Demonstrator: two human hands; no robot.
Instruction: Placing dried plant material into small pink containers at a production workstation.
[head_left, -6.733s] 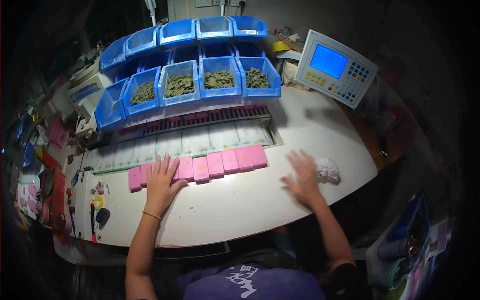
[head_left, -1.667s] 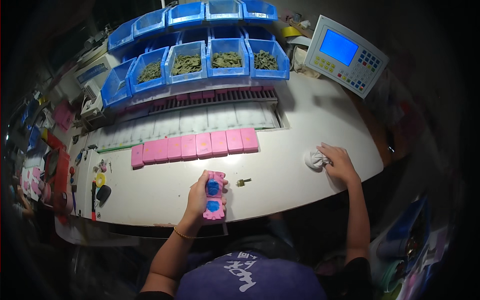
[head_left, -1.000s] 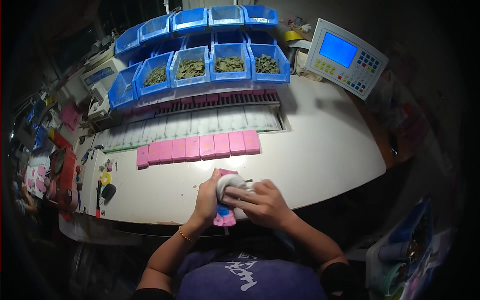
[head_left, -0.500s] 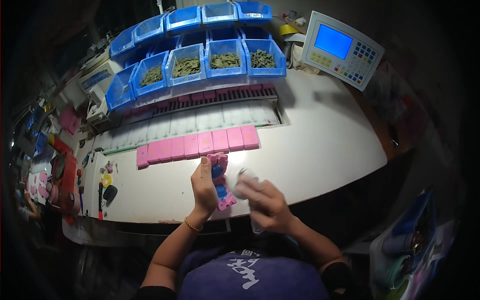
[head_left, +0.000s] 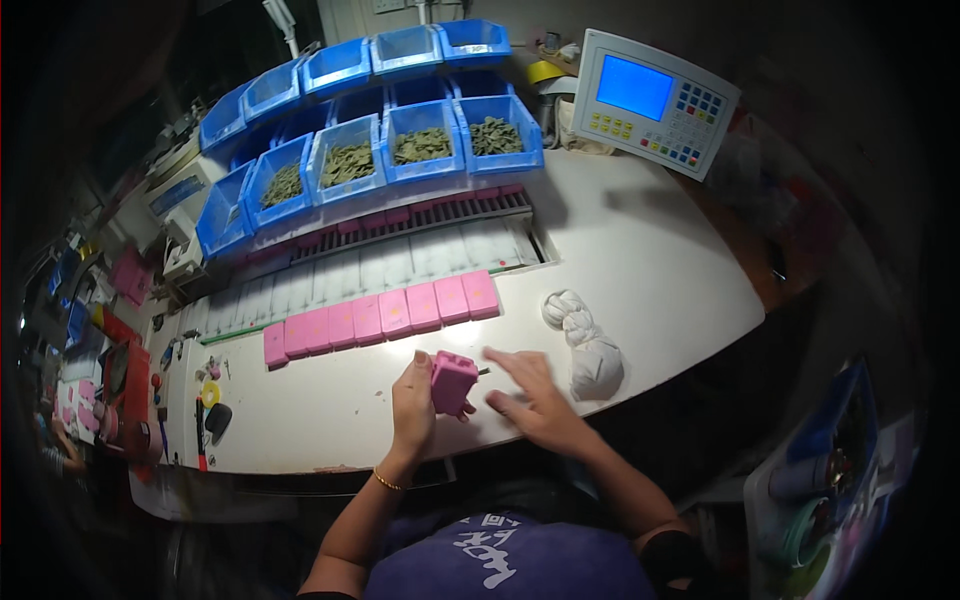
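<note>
My left hand point(head_left: 410, 415) grips a pink mould block point(head_left: 452, 383), now folded shut, held over the front of the white worktop point(head_left: 660, 260). My right hand point(head_left: 530, 398) is just right of the block, slightly blurred, fingers apart and holding nothing. A small metal piece point(head_left: 483, 371) on the worktop is partly hidden near that hand's fingertips. A white knotted cloth pouch point(head_left: 590, 355) lies to its right. Behind my hands is a row of pink blocks point(head_left: 395, 312).
Blue bins point(head_left: 425, 145) with green pieces stand at the back, above a slotted rail point(head_left: 410, 218). A keypad console point(head_left: 650, 100) is back right. Small tools point(head_left: 210, 410) and red trays point(head_left: 125, 380) lie left. A co-worker's arm point(head_left: 70, 455) shows at far left.
The cloth has left my right hand and now lies on the worktop to the right. The block in my left hand has gone from spread open with blue inside to shut.
</note>
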